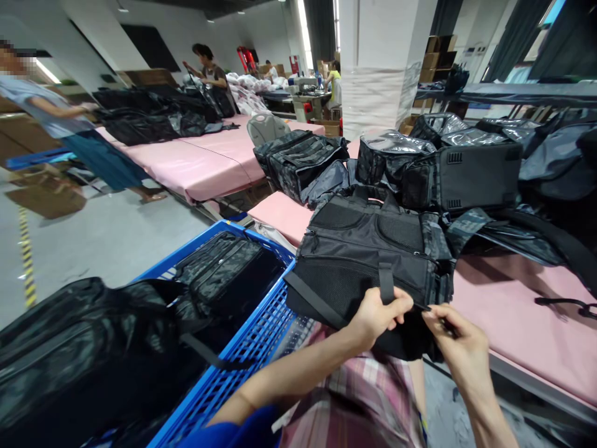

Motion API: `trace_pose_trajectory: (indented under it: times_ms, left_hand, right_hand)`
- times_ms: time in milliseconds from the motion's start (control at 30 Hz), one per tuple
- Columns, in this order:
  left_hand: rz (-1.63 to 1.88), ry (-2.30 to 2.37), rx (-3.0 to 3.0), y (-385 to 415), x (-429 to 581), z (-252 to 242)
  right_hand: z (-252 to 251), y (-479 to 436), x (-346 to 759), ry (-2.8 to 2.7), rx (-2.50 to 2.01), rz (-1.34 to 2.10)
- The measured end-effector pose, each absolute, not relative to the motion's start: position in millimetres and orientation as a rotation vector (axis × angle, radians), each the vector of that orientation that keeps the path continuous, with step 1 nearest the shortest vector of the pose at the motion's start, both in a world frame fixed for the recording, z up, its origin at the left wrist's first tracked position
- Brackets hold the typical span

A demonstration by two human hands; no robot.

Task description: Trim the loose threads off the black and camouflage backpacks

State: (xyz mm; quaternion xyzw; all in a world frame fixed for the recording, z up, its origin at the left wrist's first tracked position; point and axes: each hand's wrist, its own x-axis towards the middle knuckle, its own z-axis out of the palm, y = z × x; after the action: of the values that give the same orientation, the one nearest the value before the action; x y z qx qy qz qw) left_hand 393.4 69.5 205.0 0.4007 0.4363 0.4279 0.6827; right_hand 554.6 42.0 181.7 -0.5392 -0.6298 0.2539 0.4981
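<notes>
A black backpack (359,249) lies in front of me on the pink table, its padded mesh back panel facing up. Over its near edge, my left hand (380,314) pinches a black webbing strap (386,283). A short stretch of dark strap or cord runs from these fingers to my right hand (454,333). The right fingers are closed around a small dark piece, too hidden to name. Both hands are close together at the pack's lower right part.
To my left stands a blue plastic crate (261,330) filled with camouflage bags (224,267). More dark bags (480,177) are heaped behind and right of the backpack on the pink table (527,311). Other people work at a farther pink table (219,155). A white pillar (382,62) rises behind.
</notes>
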Motion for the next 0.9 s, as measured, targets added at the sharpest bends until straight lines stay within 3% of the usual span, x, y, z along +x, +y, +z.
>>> trace_pose_trajectory:
  times_ms: [133, 233, 333, 433, 600, 767, 900]
  left_hand:
    - [0.957, 0.946, 0.935, 70, 395, 205]
    - [0.947, 0.963, 0.900, 73, 397, 201]
    - [0.949, 0.962, 0.811, 78, 397, 197]
    - [0.952, 0.944, 0.760, 81, 396, 196]
    - [0.934, 0.926, 0.740, 81, 396, 200]
    - [0.909, 0.923, 0.740, 81, 397, 201]
    - [0.903, 0.932, 0.739, 81, 398, 198]
  right_hand:
    - [179, 50, 550, -1.162, -1.307, 1.114]
    - [176, 53, 551, -1.120, -1.315, 1.180]
    - [172, 50, 559, -1.243, -1.399, 0.906]
    - [170, 43, 570, -1.419, -1.487, 0.341]
    - [177, 36, 580, -1.780, -1.287, -0.312]
    - [181, 37, 582, -1.864, -1.263, -0.581]
    - [182, 36, 581, -1.850, -1.239, -0.476]
